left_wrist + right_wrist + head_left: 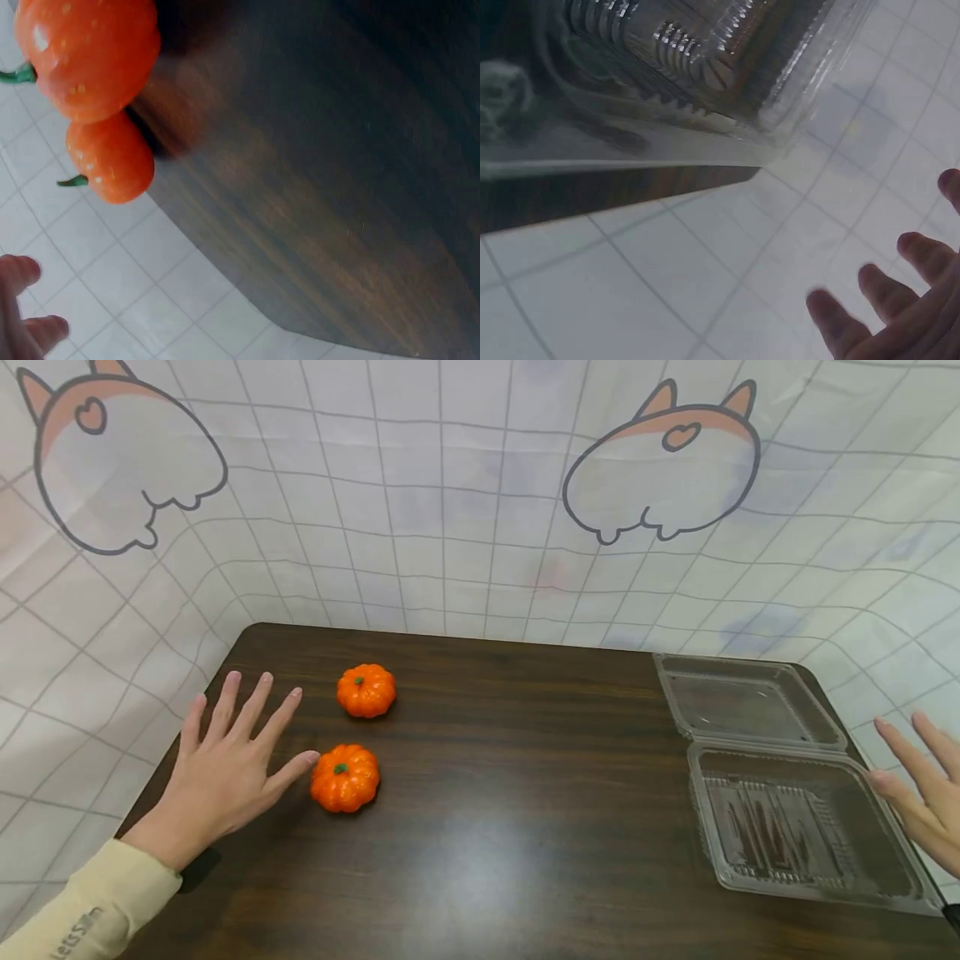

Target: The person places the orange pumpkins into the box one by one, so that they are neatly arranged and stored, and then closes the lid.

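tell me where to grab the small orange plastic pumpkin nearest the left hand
Probably best to grip the near small orange plastic pumpkin across its rounded ribbed sides, coming down from above. It sits upright, green stem up, with bare dark wooden table all round it. The left hand lies open beside it, thumb tip at its left side, so thumb and fingers could straddle it.

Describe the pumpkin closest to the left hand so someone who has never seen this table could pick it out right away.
Start at the dark wooden table and look to its left side, away from the clear plastic box on the right. Two small orange pumpkins sit there, and the left hand lies open beside them. The near pumpkin is the one at the thumb's tip, closer to the person than the far pumpkin.
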`<action>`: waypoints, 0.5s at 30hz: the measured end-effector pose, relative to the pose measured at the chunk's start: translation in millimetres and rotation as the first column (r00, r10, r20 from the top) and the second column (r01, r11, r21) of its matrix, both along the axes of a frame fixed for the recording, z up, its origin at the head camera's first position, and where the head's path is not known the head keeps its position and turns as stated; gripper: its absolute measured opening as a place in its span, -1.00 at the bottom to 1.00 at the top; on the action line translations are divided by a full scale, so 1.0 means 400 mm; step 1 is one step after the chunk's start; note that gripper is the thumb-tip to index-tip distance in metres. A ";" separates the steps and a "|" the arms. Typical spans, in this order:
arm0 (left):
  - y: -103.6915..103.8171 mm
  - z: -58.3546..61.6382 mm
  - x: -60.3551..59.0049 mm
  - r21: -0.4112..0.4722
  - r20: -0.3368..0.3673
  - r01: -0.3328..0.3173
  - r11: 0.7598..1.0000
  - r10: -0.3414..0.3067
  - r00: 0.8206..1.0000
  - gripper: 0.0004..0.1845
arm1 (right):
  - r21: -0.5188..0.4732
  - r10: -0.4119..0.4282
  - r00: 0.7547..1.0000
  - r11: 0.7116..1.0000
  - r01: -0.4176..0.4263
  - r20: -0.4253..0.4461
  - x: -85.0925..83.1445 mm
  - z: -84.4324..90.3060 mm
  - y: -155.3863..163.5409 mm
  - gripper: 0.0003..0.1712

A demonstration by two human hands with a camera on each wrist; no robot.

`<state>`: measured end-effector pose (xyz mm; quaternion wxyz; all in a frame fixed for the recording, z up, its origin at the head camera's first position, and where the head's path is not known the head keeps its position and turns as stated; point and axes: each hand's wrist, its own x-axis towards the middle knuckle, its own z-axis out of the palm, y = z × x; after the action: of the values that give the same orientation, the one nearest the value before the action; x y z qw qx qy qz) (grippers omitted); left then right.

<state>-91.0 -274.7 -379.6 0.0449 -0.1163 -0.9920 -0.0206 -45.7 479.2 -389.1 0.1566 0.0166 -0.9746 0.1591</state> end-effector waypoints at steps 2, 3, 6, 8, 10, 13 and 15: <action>0.007 -0.008 0.002 0.005 -0.032 0.023 1.000 -0.023 0.999 -0.09 | -0.029 -0.017 1.000 0.999 0.017 -0.002 0.004 -0.008 0.007 -0.31; 0.011 -0.011 0.004 0.012 -0.048 0.035 0.999 -0.035 0.998 -0.08 | -0.043 -0.021 1.000 0.999 0.021 -0.007 0.004 -0.012 0.010 -0.32; 0.017 -0.023 0.006 0.031 -0.108 0.078 0.997 -0.074 0.991 -0.05 | -0.083 -0.016 1.000 0.996 0.015 -0.016 0.007 -0.022 0.020 -0.36; 0.021 -0.032 0.008 0.051 -0.146 0.103 0.993 -0.095 0.985 -0.03 | -0.124 0.003 0.999 0.992 -0.009 -0.041 0.005 -0.036 0.038 -0.37; 0.025 -0.043 0.009 0.076 -0.184 0.129 0.989 -0.113 0.976 -0.02 | -0.158 0.004 0.998 0.987 -0.014 -0.067 -0.004 -0.065 0.074 -0.39; 0.030 -0.062 0.009 0.118 -0.257 0.180 0.977 -0.145 0.955 -0.06 | -0.317 0.058 0.998 0.946 -0.059 -0.014 -0.021 -0.118 0.142 -0.34; 0.034 -0.075 0.009 0.151 -0.303 0.222 0.963 -0.169 0.938 -0.06 | -0.375 0.059 0.997 0.926 -0.035 0.053 -0.032 -0.166 0.201 -0.33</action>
<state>-87.3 -261.2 -409.5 0.1967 -0.2117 -0.9522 -0.0988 -58.7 559.7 -455.3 0.1220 0.0049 -0.9304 0.3458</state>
